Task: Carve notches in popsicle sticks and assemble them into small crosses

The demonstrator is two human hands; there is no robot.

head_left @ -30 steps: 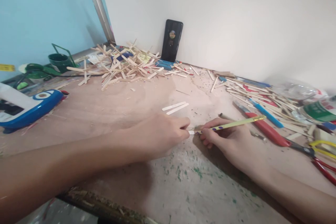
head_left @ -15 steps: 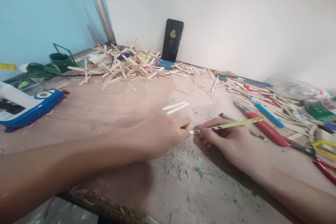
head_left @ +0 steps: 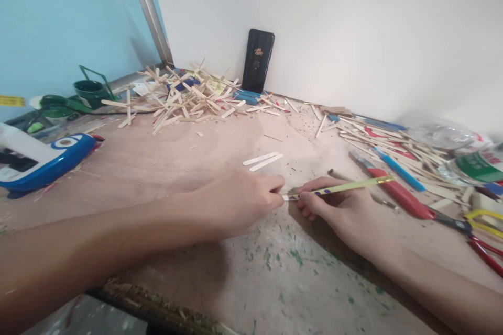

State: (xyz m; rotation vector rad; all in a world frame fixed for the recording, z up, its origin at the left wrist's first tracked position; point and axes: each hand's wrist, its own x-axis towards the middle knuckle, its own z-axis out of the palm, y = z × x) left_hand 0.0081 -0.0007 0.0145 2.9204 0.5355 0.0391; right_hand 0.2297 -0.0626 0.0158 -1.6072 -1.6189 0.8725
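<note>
My right hand (head_left: pixel 341 209) is closed around a yellow-green pencil with purple dots (head_left: pixel 353 185), its tip down at a small white stick piece (head_left: pixel 287 198) on the worktable. My left hand (head_left: pixel 239 199) rests knuckles-up on the table, fingertips pinched on the left end of that small piece. Just beyond the hands lie two loose pale craft sticks (head_left: pixel 262 160), side by side.
A heap of wooden sticks (head_left: pixel 184 97) lies at the back, beside a black phone (head_left: pixel 257 60) leaning on the wall. More sticks, a red-handled cutter (head_left: pixel 396 193) and scissors (head_left: pixel 483 243) crowd the right. A blue case (head_left: pixel 43 159) and green tools (head_left: pixel 78 97) sit left.
</note>
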